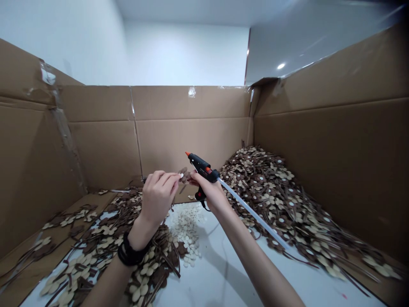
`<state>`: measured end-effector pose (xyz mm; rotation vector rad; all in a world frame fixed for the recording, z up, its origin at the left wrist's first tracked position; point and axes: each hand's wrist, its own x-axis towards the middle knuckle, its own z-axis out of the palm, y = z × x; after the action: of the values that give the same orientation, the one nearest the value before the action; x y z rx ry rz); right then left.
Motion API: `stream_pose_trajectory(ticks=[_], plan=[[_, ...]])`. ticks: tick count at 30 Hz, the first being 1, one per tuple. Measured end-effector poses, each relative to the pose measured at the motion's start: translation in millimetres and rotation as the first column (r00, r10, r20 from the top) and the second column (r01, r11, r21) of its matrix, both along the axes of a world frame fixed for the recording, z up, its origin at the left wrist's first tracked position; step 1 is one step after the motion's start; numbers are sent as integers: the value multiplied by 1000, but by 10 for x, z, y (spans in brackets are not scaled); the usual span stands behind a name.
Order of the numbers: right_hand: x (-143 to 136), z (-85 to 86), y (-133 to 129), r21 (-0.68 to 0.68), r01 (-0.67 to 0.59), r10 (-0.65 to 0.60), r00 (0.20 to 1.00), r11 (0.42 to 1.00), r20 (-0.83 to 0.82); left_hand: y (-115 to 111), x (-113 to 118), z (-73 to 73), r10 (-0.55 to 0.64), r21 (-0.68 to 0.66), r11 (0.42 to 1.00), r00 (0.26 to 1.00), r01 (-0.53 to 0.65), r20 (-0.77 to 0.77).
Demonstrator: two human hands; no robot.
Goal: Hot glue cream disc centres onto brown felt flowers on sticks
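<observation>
My right hand (209, 187) is wrapped round a black hot glue gun (200, 164) with an orange tip that points up and to the left. A long translucent glue stick (252, 213) trails from its back end. At the same hand's fingertips is a small brown flower (185, 175), apparently steadied there. My left hand (161, 187), with a black band (128, 251) on its wrist, pinches a small white disc (181, 175) against the flower. How far the disc touches the petals is too small to tell.
Many brown and cream flower pieces with strips lie in a pile on the left (108, 238). A taller heap (265, 187) on the right has flowers with white centres. Loose white discs (185, 230) are scattered on the white tabletop (214, 277). Cardboard walls (191, 136) enclose the area.
</observation>
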<state>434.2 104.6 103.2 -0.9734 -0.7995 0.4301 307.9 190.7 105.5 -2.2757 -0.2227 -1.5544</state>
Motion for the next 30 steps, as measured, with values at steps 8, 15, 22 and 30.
stream_pose_trajectory(ticks=[8,15,22,30], plan=[[11,8,0,-9,4,-4,998,1000,-56,-56,29,17,-136,-450,873,979,190,150],[-26,5,-6,6,-44,44,998,999,-53,-62,119,32,-436,-840,383,877,386,204],[-36,6,-21,-7,-61,61,998,998,22,-64,114,32,-531,-847,221,788,483,311],[-10,4,-105,-142,72,-28,956,987,291,-76,103,59,-538,-796,161,728,583,425]])
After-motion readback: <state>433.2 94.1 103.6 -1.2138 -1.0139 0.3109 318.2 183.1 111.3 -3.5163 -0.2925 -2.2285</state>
